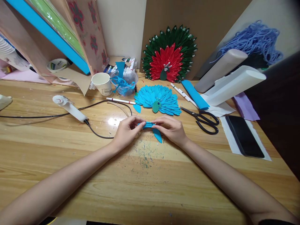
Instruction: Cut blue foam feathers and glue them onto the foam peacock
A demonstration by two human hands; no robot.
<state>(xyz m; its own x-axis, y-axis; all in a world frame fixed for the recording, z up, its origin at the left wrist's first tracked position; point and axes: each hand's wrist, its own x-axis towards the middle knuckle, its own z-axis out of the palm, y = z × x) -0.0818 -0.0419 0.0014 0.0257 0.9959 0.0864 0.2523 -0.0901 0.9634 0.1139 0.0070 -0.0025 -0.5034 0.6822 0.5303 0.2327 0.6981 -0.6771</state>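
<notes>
Between my two hands, a small strip of pleated blue crepe paper (148,125) is held just above the wooden table. My left hand (130,129) pinches its left end between thumb and fingers. The right end is pinched by my right hand (172,129). A loose blue paper petal (157,135) hangs or lies just below the strip, by the right fingers; whether it is attached I cannot tell. Straight beyond my hands lies a blue paper peacock (158,98) with a green body. Another blue petal (137,108) rests at its left edge.
Black scissors (202,120) and a phone (245,136) lie to the right. A white glue gun (70,109) with a black cord is on the left. Behind stand a paper cup (102,84), a tub of blue scraps (125,86) and a red-green peacock (170,56). Paper rolls (236,87) lie back right.
</notes>
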